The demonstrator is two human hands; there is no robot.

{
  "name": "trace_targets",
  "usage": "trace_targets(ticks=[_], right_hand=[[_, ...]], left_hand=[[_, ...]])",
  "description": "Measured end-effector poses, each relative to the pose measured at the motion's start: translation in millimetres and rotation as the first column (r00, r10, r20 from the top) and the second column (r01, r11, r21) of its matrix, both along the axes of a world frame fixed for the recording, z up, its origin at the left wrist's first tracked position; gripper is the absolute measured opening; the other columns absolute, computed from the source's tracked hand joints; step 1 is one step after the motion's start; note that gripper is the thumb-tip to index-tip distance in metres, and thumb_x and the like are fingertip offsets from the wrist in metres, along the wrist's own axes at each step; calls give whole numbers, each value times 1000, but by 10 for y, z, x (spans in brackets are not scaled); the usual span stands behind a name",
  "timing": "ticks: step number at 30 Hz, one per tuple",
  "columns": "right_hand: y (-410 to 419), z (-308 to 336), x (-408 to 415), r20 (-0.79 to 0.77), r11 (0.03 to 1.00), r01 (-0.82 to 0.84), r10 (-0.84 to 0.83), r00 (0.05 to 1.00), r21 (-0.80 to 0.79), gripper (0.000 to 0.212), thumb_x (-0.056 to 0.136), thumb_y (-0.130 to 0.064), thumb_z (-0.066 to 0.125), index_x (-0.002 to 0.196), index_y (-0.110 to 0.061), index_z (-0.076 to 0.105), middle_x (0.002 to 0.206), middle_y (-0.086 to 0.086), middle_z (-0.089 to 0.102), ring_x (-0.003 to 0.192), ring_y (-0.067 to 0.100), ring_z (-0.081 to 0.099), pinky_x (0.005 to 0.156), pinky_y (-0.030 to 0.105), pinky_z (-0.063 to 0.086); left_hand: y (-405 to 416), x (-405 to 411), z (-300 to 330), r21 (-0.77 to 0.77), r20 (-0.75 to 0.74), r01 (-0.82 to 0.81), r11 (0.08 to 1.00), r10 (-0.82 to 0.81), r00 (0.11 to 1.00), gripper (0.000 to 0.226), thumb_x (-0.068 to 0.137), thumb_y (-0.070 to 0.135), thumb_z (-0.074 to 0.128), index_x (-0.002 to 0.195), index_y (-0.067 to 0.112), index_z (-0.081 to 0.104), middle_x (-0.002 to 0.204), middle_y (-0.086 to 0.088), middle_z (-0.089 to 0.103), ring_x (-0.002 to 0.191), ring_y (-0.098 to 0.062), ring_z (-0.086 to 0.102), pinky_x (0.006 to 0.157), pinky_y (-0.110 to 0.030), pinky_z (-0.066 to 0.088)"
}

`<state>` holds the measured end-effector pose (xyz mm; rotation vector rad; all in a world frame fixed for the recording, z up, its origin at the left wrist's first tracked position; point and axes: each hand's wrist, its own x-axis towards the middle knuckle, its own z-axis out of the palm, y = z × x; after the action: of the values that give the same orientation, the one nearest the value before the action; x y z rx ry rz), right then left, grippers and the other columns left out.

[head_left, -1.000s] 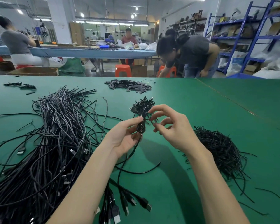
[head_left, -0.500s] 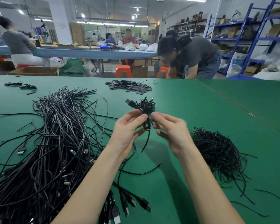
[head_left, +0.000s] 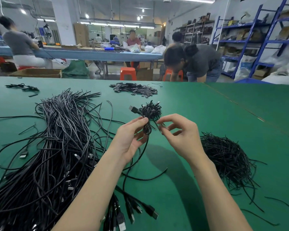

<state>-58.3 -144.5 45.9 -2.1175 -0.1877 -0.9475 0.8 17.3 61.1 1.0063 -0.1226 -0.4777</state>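
Left hand (head_left: 132, 139) grips coiled cable (head_left: 147, 129); right hand (head_left: 182, 136) pinches tie (head_left: 157, 127)

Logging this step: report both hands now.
Left hand: closed, holding the coiled black cable.
Right hand: closed, pinching a thin black tie.

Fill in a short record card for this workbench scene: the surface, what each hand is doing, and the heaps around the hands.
Surface: green-covered table
Left hand: grips a coiled black round cable
Right hand: pinches a thin black wire tie beside the coil
Left of the hands: large heap of long black USB cables
Right of the hands: heap of thin black wire ties
Far centre: pile of flat black rectangular pieces
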Motion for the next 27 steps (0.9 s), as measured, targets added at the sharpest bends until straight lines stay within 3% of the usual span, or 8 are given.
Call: trace_targets(ticks=[4,14,19,21,23,25,27], right_hand=[[24,-50,20,109,991,82,-70,992,-109,19,87,-21,76,96,-38,75,96,-27,71,76,8,68,54,20,50],[29,-91,-7,227,967,226,-195,954,-121,10,89,-28,77,98,-31,81,92,-19,75,70,3,66,56,24,51],[63,-106,-15,142,970,199,-180,973,-140,8,91,-21,76,97,-22,80,92,-14,75,68,6,66,58,21,49],[48,-53,-26,-1,995,95,-96,995,-41,4,91,-20,76,93,-21,79,86,-14,75,63,9,67,56,18,46],[-11,44,-45,-207,987,-26,58,977,156,5,90,-18,76,87,-20,78,79,-8,75,58,12,67,51,19,45],[-66,133,-82,-365,929,-130,262,893,348,7,90,-15,75,84,-15,78,74,0,74,59,15,67,48,20,44],[-84,184,-112,-429,800,-160,465,774,578,6,84,-14,78,77,-13,78,69,2,69,57,12,64,45,16,41]], left_hand=[[11,3,-11,-8,-21,37,999,-37,999,18,86,9,71,104,9,66,71,-1,67,54,-8,59,51,-17,47],[-14,6,-48,12,-29,89,996,-89,996,20,81,12,74,100,11,68,69,1,68,53,-8,59,51,-17,47],[-38,-18,-45,-38,-67,146,989,-148,987,17,81,14,73,98,12,68,70,0,68,53,-9,60,52,-18,47],[-26,-1,-61,6,6,119,993,-119,993,14,86,13,71,100,14,69,74,1,70,58,-9,61,55,-19,49],[19,39,-77,131,176,47,990,-70,982,16,87,13,72,102,17,70,82,3,73,69,-8,65,64,-21,50],[67,62,-82,241,350,-9,970,-78,933,19,85,17,75,103,20,71,93,4,76,81,-6,68,73,-21,50],[88,44,-75,260,439,1,966,-119,891,26,78,24,78,103,21,72,99,4,77,91,-5,69,76,-18,52]])
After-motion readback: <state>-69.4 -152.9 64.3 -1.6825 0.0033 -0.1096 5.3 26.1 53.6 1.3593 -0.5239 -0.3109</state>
